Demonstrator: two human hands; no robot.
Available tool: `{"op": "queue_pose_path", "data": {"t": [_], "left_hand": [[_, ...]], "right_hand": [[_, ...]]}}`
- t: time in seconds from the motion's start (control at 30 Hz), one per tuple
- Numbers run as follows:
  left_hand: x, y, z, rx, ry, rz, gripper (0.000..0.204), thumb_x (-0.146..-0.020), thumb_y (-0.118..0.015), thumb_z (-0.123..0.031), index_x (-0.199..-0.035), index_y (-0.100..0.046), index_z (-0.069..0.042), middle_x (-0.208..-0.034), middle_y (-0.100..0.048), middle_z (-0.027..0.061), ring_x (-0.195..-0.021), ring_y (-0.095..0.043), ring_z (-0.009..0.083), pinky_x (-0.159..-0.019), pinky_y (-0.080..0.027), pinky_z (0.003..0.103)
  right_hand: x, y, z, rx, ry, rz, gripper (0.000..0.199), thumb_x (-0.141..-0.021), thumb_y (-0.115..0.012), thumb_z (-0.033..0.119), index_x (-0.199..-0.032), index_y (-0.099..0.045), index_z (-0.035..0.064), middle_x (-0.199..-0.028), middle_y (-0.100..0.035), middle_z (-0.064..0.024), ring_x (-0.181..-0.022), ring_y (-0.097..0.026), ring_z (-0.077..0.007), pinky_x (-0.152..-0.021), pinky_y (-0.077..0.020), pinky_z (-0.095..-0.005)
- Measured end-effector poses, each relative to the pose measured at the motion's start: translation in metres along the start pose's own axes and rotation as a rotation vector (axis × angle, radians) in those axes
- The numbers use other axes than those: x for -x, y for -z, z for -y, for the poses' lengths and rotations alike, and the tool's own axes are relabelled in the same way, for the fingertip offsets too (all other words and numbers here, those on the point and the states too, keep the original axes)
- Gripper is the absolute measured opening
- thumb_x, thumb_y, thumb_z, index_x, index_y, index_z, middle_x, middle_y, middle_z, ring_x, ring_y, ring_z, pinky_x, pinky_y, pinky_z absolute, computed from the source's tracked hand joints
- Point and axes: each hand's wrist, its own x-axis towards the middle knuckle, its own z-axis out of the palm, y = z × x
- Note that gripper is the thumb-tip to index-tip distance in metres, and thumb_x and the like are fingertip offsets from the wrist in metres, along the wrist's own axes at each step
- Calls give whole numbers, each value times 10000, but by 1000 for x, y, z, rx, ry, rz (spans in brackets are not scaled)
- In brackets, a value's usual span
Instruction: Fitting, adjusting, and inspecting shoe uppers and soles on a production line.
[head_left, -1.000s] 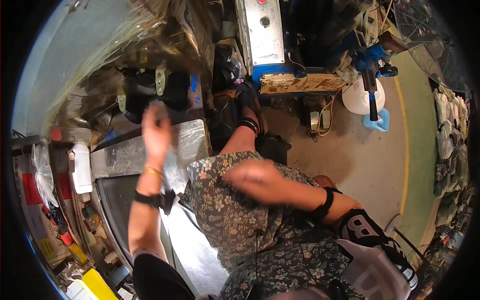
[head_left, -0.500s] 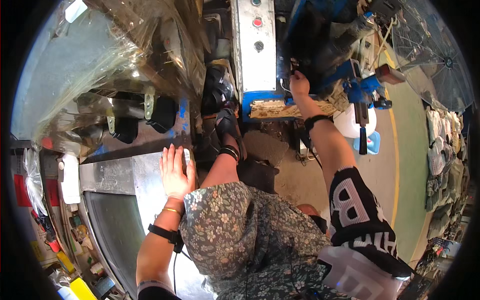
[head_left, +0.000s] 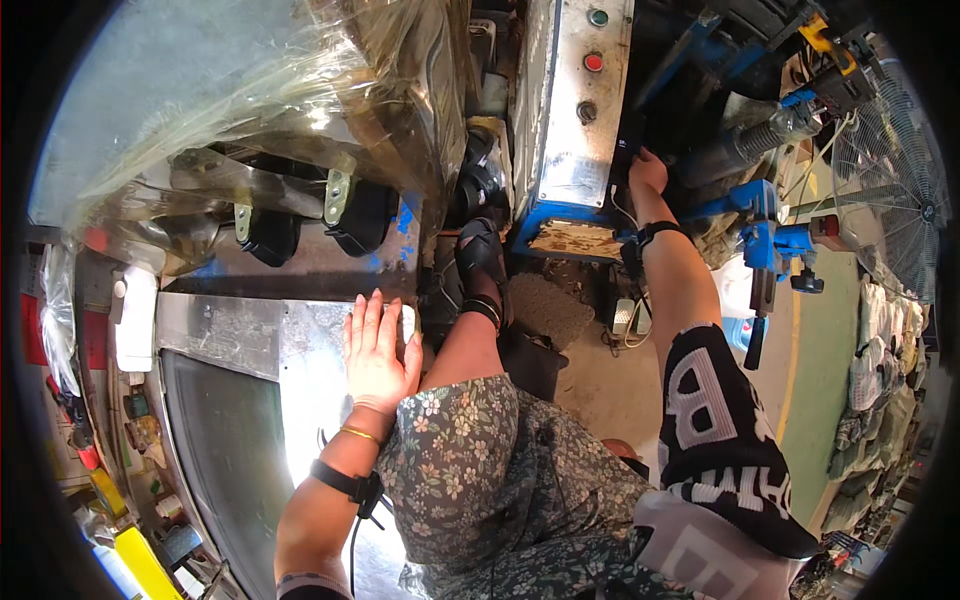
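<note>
Floral grey-green skirt (head_left: 500, 470); blue machine frame (head_left: 760, 225); perhaps silver steel worktop (head_left: 250, 335).

Left hand (head_left: 378, 352) flat on metal table (head_left: 235, 335), right hand (head_left: 647, 172) at control box (head_left: 573, 100)

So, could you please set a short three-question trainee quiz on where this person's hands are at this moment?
1. True or false: the left hand lies flat, palm down, on the shiny sheet-metal worktable.
2. What does the right hand reach to? A) the wire-guarded fan B) the side of the grey metal control panel with round buttons C) the blue clamp
3. Fill in: the sandalled foot rests on the ____.

Key: 1 true; 2 B; 3 floor.
</note>
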Motion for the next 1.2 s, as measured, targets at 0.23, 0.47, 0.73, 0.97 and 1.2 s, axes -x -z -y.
{"op": "queue_pose_path", "data": {"t": [0.23, 0.47, 0.73, 0.97, 1.2], "left_hand": [[2, -1, 5, -30, 24, 4, 536, -846, -606, -303, -1326, -524, -79, -1436, -441, 170, -1376, -343, 378, -1130, -240, 526], [-17, -13, -12, 13, -38, -56, 526, -841, -610, -318, -1314, -540, -97, -1429, -456, 152, -1373, -360, 353, -1130, -258, 503], [5, -7, -4, 42, -11, -80, 520, -853, -580, -332, -1313, -545, -93, -1424, -463, 159, -1377, -353, 355, -1138, -249, 502], [-10, -42, 21, -37, -99, -110, 561, -874, -564, -377, -1359, -510, -101, -1427, -464, 176, -1367, -364, 376, -1111, -302, 491], [-8, 27, 3, 873, 347, 193, 343, -951, -605, -148, -1242, -578, 30, -1100, -672, 71, -990, -605, 110, -891, -456, 218]], "right_hand": [[-8, -7, -1, -183, -1, 164, 450, -833, -678, 132, -1278, -617, 111, -1179, -678, -115, -1089, -647, -233, -932, -477, -299], [26, 37, -10, -111, 222, -165, 424, -776, -684, 151, -1171, -597, 23, -1070, -686, -145, -924, -674, -255, -807, -509, -354], [340, 294, -15, -1007, 123, 2539, 778, -783, -751, 515, -1282, -520, -34, -1278, -537, -125, -1156, -537, -205, -979, -440, -361], [388, 453, -17, -1540, 587, 2049, 638, -812, -772, 390, -1231, -568, -46, -1089, -596, -203, -865, -605, -300, -702, -518, -373], [393, 460, -51, -1351, 818, 2249, 453, -830, -771, 276, -1110, -632, -52, -969, -663, -158, -803, -655, -305, -666, -517, -366]]}}
